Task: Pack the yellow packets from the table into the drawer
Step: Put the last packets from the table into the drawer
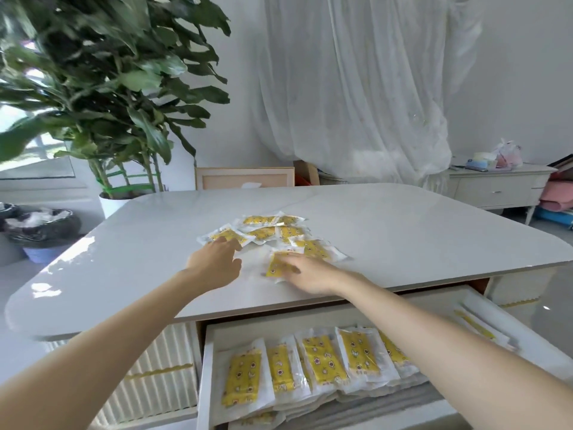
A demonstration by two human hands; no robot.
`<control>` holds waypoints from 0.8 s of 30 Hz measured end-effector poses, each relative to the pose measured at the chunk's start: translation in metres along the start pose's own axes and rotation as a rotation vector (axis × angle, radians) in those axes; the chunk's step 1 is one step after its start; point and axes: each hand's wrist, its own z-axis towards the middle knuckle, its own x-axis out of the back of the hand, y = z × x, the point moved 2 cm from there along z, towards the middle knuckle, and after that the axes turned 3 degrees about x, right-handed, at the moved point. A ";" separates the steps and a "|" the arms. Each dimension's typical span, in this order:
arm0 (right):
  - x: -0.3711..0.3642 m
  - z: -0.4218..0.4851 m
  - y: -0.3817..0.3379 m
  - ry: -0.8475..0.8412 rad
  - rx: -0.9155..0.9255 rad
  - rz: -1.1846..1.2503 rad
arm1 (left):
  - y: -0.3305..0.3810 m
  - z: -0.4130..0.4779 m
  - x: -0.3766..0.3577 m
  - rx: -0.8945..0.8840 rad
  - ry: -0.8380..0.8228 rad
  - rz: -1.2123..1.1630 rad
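Head view. My left grip (217, 263), fingers apart, touches the leftmost of the yellow packets (279, 232) scattered mid-bench (403, 228). My right grip (310, 273) lies straight-fingered on the nearest packet (276, 268). Below, the open drawer (279, 325) holds a packed row (325, 364).

Single head view, wide-angle, faces forward-down over table (403, 228), open drawer (207, 383) nearest.
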 end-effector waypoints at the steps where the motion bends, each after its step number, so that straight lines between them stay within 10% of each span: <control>1: -0.004 0.006 -0.006 -0.015 0.007 -0.002 | -0.008 0.007 0.000 0.025 -0.005 -0.022; 24: 0.027 0.022 0.012 0.042 -0.278 0.316 | -0.025 0.054 0.000 -0.007 -0.121 -0.076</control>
